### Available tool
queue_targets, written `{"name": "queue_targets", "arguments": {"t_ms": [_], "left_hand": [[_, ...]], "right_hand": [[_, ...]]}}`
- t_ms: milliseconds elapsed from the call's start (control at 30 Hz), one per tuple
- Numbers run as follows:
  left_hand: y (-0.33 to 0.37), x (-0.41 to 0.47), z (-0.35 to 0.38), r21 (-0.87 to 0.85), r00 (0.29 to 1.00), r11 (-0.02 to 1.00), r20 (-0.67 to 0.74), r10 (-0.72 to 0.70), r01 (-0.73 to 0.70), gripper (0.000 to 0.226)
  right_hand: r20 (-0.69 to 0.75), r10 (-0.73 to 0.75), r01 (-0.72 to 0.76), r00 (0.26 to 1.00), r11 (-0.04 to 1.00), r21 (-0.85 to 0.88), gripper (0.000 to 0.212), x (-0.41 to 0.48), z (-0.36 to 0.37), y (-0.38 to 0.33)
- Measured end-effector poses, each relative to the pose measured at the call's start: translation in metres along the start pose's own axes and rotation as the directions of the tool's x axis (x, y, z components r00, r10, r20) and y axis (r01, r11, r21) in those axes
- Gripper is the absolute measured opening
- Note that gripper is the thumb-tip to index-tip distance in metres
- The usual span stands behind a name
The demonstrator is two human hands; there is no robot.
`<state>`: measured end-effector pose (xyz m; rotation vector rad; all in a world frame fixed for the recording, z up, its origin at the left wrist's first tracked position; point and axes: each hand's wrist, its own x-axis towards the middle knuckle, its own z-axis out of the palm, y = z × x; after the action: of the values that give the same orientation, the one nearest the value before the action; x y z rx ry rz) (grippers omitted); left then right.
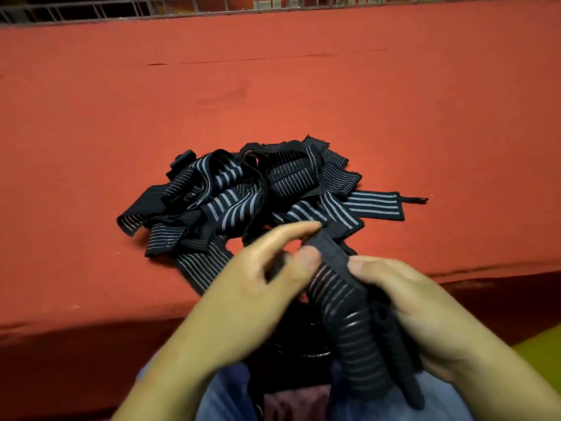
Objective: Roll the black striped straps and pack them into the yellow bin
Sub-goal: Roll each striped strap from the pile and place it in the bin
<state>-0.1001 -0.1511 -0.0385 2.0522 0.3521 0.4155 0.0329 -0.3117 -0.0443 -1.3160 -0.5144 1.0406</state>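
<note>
Head view: the bench (273, 86) is covered with a red woven cloth, matte, with a faint seam line running across its far part.

1. Pile of straps (243, 196). It lies on the cloth near the front edge of the bench. The straps are flat bands of black elastic fabric with thin pale lengthwise stripes. They are loose, folded and overlapping. One band lies flat to the right and ends in a short black tab.

2. Strap (340, 287). One strap is held above the bench edge, nearer than the pile. It is unrolled and runs from the fingers down toward the lap. Its surface is ribbed and its stripes look dim. The lower end is blurred.

3. Left hand (258, 284). Its thumb and forefinger pinch the upper end of the strap.

4. Right hand (409, 299). Its thumb presses on the face of the strap and its fingers curl round behind, clamping the band.

5. Surroundings. Blue denim (218, 390) shows below the hands. A grey wire grid (182, 7) stands along the far edge of the bench. A yellow-green patch (540, 344) shows at the right edge; whether it is the bin cannot be told.
</note>
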Motion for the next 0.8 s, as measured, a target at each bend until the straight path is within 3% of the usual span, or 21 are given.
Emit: {"name": "queue_targets", "arguments": {"t_ms": [133, 267, 367, 433, 567, 633, 733, 800], "left_hand": [[0.003, 0.011, 0.004, 0.047, 1.000, 0.999, 0.000, 0.020, -0.020, 0.041], [-0.002, 0.013, 0.005, -0.068, 0.998, 0.997, 0.057, -0.020, 0.024, 0.027], [-0.012, 0.013, -0.001, -0.060, 0.996, 0.998, -0.093, 0.009, -0.015, 0.029], [-0.016, 0.012, -0.006, -0.024, 0.980, 1.000, -0.198, 0.013, -0.018, 0.023], [-0.023, 0.009, -0.013, -0.234, 0.942, 0.972, -0.326, -0.085, 0.006, 0.026], [-0.033, 0.012, -0.012, -0.164, 0.930, 0.985, -0.350, -0.117, 0.062, 0.016], [-0.041, 0.011, -0.005, -0.136, 0.959, 0.977, -0.212, -0.189, 0.163, 0.013], [-0.033, 0.002, 0.003, -0.179, 0.969, 0.953, 0.011, -0.245, 0.243, 0.024]], "right_hand": [[0.129, 0.027, 0.004, 0.991, 0.973, -0.232, 0.030, 0.000, 0.009, 0.000], [0.125, 0.017, 0.009, 0.992, 0.978, -0.208, 0.033, 0.000, 0.008, -0.003], [0.035, 0.036, -0.033, 0.999, 0.997, -0.072, 0.040, 0.000, 0.004, -0.006], [-0.048, 0.077, -0.071, 0.996, 0.990, 0.118, 0.045, 0.000, -0.007, -0.005], [-0.024, 0.068, -0.048, 0.997, 0.870, 0.490, 0.051, -0.001, -0.022, -0.007], [0.024, -0.015, 0.000, 1.000, 0.847, 0.532, 0.047, -0.002, -0.023, -0.006], [0.069, -0.148, 0.089, 0.987, 0.844, 0.529, 0.053, -0.003, -0.019, -0.004], [0.048, -0.203, 0.150, 0.978, 0.842, 0.518, 0.058, -0.005, -0.016, -0.001]]}}
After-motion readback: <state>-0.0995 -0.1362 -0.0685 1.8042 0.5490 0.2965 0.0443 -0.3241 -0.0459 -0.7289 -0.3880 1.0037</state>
